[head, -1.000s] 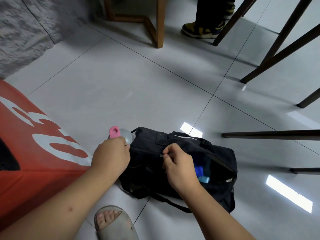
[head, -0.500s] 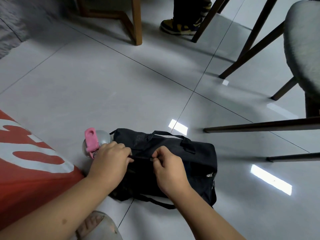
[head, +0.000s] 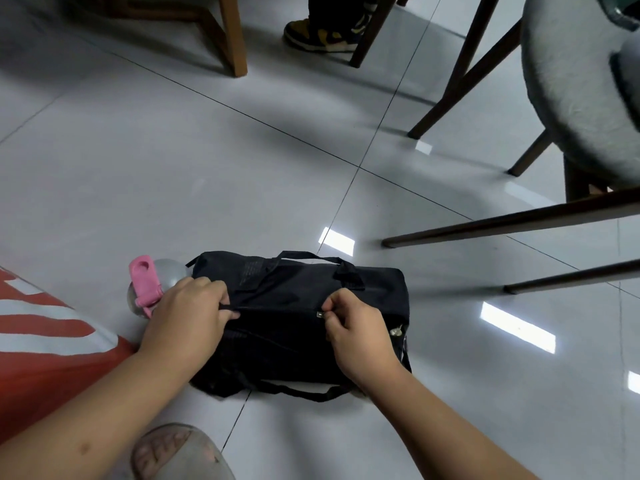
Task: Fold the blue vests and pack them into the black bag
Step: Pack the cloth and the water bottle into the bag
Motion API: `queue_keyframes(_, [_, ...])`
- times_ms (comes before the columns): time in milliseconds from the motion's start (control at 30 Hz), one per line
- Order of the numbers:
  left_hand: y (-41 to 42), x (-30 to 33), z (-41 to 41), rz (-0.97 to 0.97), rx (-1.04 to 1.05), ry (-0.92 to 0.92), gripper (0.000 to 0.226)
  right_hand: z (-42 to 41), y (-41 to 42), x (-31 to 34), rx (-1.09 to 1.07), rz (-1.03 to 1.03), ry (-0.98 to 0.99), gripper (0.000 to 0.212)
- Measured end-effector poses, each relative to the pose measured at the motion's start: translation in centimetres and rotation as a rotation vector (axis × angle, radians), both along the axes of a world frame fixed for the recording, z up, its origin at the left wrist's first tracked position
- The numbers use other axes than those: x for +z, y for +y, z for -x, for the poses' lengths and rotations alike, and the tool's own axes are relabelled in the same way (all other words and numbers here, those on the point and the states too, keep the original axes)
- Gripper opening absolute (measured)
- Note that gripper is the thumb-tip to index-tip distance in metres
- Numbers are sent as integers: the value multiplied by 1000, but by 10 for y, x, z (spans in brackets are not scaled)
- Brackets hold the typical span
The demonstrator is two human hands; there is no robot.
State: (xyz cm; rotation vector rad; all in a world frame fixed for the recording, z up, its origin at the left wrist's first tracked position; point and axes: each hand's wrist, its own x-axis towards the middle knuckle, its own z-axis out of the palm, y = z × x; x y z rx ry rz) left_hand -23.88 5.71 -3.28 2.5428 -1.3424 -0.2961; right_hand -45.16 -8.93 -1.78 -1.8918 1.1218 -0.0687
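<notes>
The black bag (head: 298, 296) lies on the grey tiled floor in front of me, its top zip nearly drawn across. My left hand (head: 187, 317) grips the bag's left end at the start of the zip line. My right hand (head: 356, 330) pinches the small metal zip pull near the bag's right end. No blue vest shows; the bag's inside is hidden.
A clear bottle with a pink lid (head: 149, 285) lies against the bag's left end. An orange-red cloth with white marks (head: 45, 344) covers the floor at left. Dark chair legs (head: 512, 220) and a grey cushioned seat (head: 571, 81) stand right. Another person's shoe (head: 318, 36) is at the back, my sandalled foot (head: 176, 452) below.
My right hand has drawn the zip pull from the bag's middle to its right end, closing the opening where blue fabric showed. My left hand kept its grip on the left end.
</notes>
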Motion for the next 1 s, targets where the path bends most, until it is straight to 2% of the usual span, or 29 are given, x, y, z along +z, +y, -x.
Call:
queue_keyframes(333, [-1, 7, 2, -7, 43, 29, 33, 30, -16, -2, -72, 11, 64, 12])
queue_keyframes(1000, [-3, 10, 2, -78, 78, 19, 31, 78, -45, 2, -235, 44, 107, 23])
